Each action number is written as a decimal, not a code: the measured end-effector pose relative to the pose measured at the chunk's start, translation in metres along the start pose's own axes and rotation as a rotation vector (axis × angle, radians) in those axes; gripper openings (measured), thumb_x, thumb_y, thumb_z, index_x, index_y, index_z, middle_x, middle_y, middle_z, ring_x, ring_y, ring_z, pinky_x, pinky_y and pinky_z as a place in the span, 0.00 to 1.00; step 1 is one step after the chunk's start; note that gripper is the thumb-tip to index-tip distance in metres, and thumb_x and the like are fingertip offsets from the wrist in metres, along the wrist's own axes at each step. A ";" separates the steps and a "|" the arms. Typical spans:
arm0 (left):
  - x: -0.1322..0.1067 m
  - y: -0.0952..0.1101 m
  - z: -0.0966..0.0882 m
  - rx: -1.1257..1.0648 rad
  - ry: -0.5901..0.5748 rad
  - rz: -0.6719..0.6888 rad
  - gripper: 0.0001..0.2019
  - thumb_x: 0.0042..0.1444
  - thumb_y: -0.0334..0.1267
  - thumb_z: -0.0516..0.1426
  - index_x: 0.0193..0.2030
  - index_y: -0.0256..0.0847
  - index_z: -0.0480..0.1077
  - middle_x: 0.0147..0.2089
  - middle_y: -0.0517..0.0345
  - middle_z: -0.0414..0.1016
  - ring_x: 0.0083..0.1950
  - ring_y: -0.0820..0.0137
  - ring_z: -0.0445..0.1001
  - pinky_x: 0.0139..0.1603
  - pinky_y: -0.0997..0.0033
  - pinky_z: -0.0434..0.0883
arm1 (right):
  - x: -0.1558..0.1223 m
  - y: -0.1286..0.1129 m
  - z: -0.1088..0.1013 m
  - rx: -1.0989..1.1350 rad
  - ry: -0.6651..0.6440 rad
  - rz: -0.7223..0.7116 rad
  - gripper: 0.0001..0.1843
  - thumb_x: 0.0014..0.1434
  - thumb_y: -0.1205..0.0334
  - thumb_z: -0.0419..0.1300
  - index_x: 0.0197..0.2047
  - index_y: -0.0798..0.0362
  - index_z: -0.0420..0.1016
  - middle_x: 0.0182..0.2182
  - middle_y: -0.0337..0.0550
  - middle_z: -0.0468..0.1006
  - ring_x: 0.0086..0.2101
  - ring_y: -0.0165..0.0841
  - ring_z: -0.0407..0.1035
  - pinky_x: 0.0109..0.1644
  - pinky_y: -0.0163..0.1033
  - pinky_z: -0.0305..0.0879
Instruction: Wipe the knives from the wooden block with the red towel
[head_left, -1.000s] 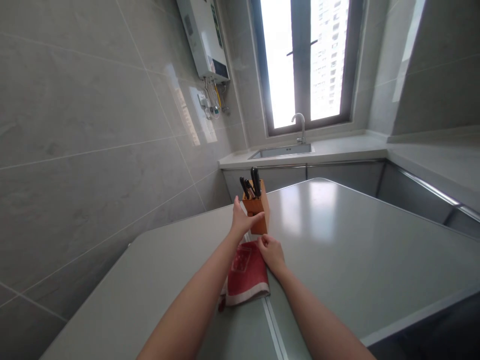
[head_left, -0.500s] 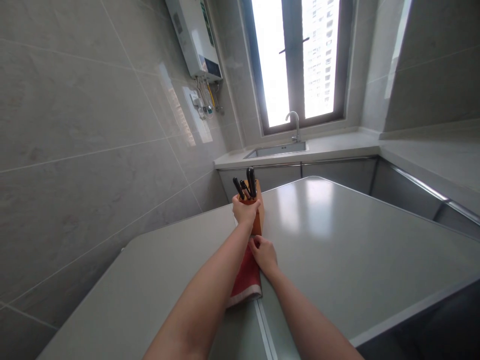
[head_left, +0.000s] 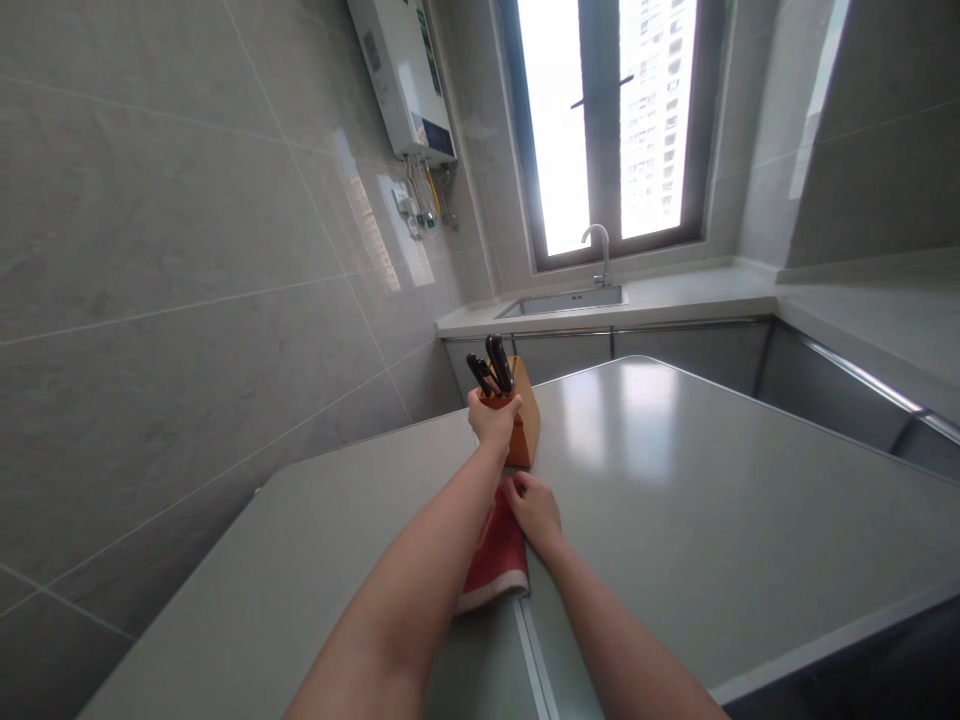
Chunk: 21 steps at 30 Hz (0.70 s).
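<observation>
A wooden knife block (head_left: 527,410) stands on the table with several black-handled knives (head_left: 495,362) in its top. My left hand (head_left: 493,420) is closed around the block's near upper part, thumb at its right edge. Just in front of the block lies a folded red cloth (head_left: 499,560) with a whitish border. My right hand (head_left: 534,505) rests at the cloth's far right corner, its fingers curled and pinching the edge. My left forearm covers part of the cloth.
The pale glossy table (head_left: 675,490) has a seam running toward me under the cloth. Beyond it are a counter with a sink (head_left: 562,300) and a faucet (head_left: 602,255) beneath a window. A water heater (head_left: 409,80) hangs on the tiled left wall.
The knife block has turned in my left hand, so more of its right side shows. My right hand stays at the cloth's corner. The view has shifted slightly.
</observation>
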<state>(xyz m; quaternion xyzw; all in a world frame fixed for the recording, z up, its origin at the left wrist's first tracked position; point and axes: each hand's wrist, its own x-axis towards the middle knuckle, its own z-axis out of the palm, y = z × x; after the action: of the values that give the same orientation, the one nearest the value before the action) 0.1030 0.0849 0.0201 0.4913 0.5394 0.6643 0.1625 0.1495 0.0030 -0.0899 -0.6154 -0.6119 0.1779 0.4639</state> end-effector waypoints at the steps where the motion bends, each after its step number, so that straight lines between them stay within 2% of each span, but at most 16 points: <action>1: 0.004 0.002 -0.003 -0.011 0.008 0.007 0.27 0.36 0.40 0.67 0.43 0.40 0.62 0.41 0.54 0.72 0.39 0.69 0.72 0.42 0.68 0.67 | 0.000 0.000 0.000 -0.006 0.002 0.001 0.16 0.56 0.54 0.49 0.21 0.50 0.66 0.17 0.36 0.66 0.20 0.28 0.57 0.24 0.33 0.44; 5: 0.031 0.015 -0.026 -0.014 0.026 0.074 0.28 0.35 0.40 0.67 0.44 0.38 0.63 0.41 0.54 0.72 0.39 0.70 0.72 0.43 0.68 0.68 | 0.000 0.001 0.000 -0.007 -0.002 -0.005 0.18 0.56 0.54 0.48 0.19 0.51 0.64 0.15 0.35 0.63 0.20 0.28 0.55 0.25 0.33 0.44; 9: 0.063 0.023 -0.077 -0.032 0.050 0.125 0.28 0.34 0.40 0.67 0.43 0.37 0.63 0.40 0.54 0.72 0.38 0.71 0.72 0.40 0.70 0.69 | -0.001 0.002 -0.002 0.014 -0.011 -0.021 0.17 0.56 0.54 0.48 0.19 0.51 0.64 0.16 0.35 0.63 0.20 0.27 0.55 0.25 0.33 0.44; 12: 0.082 0.018 -0.131 0.022 0.124 0.162 0.27 0.33 0.40 0.67 0.42 0.36 0.64 0.39 0.54 0.72 0.37 0.71 0.72 0.38 0.70 0.70 | -0.001 0.003 -0.002 0.015 -0.017 -0.027 0.17 0.56 0.54 0.48 0.19 0.51 0.64 0.16 0.35 0.63 0.19 0.27 0.55 0.25 0.33 0.44; 15: 0.094 0.008 -0.192 0.158 0.214 0.160 0.26 0.33 0.41 0.66 0.41 0.36 0.65 0.40 0.53 0.73 0.38 0.68 0.73 0.39 0.68 0.70 | 0.000 0.003 -0.002 0.004 -0.024 -0.028 0.18 0.56 0.53 0.48 0.19 0.51 0.63 0.16 0.34 0.63 0.19 0.27 0.54 0.25 0.33 0.44; 21: 0.096 -0.018 -0.311 0.527 0.406 0.088 0.25 0.31 0.41 0.65 0.38 0.36 0.66 0.40 0.51 0.74 0.42 0.60 0.73 0.42 0.63 0.70 | 0.001 0.003 -0.003 -0.011 -0.034 -0.018 0.18 0.55 0.52 0.48 0.18 0.51 0.63 0.15 0.35 0.62 0.20 0.27 0.55 0.25 0.33 0.45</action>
<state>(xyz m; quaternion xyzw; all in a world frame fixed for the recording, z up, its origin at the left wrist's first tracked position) -0.2049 -0.0101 0.0707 0.3970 0.6921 0.5928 -0.1098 0.1535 0.0033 -0.0905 -0.6094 -0.6262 0.1806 0.4515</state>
